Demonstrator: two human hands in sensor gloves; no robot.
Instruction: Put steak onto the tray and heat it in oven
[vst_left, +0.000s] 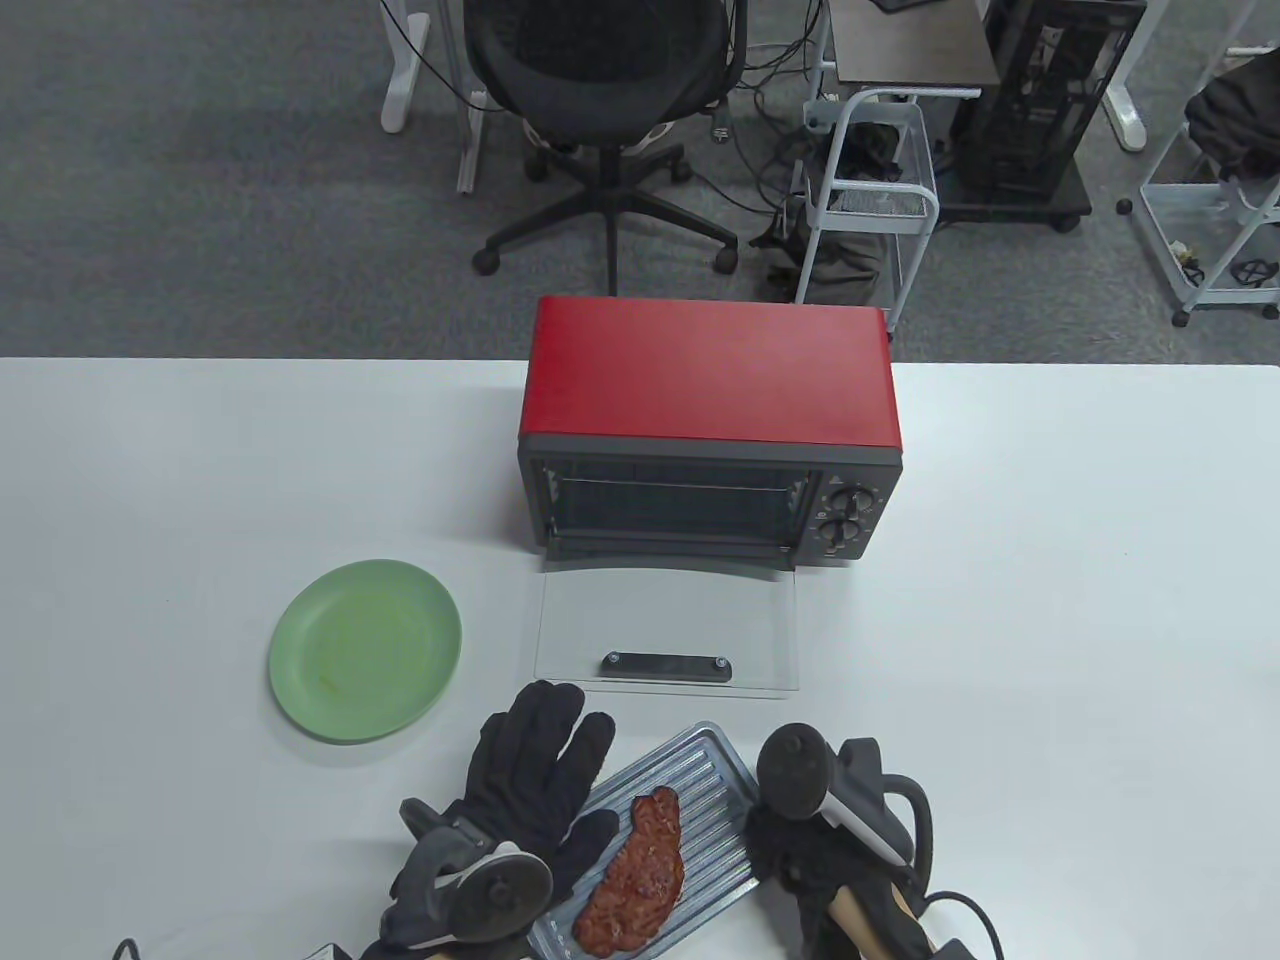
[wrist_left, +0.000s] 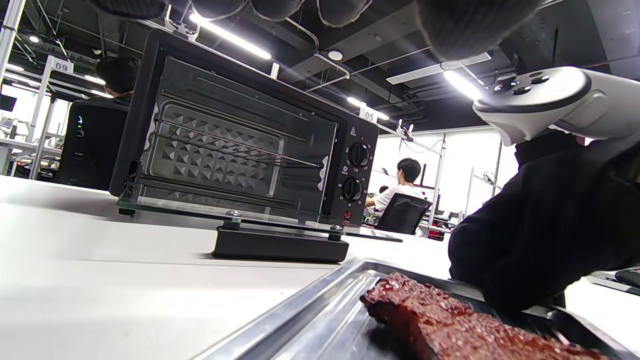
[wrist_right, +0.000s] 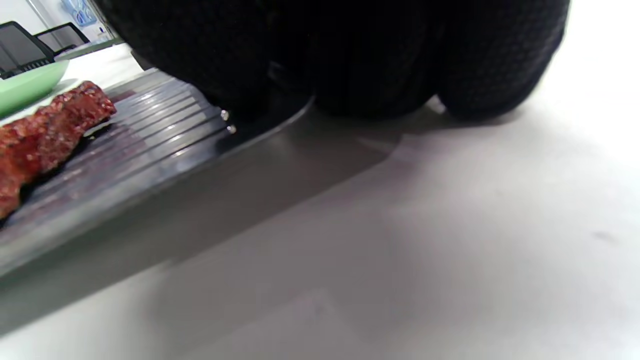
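Right fingers (wrist_right: 350, 60) curl on the tray (vst_left: 700, 790) rim; left fingers (vst_left: 545, 745) lie straight beside the steak (vst_left: 635, 875).

We worked in an open office lab: office chair (vst_left: 600, 90), computer tower (vst_left: 1040, 90), numbered desks, ceiling strip lights (wrist_left: 230, 36).

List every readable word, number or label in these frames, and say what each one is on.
"09": white sign on a post at far left, left wrist view.
"05": white sign hanging behind the oven, left wrist view.
Markings around the oven's two knobs: too small to read in either view.
Small logo above the knobs: unreadable.
Tray, steak, plate: no text.
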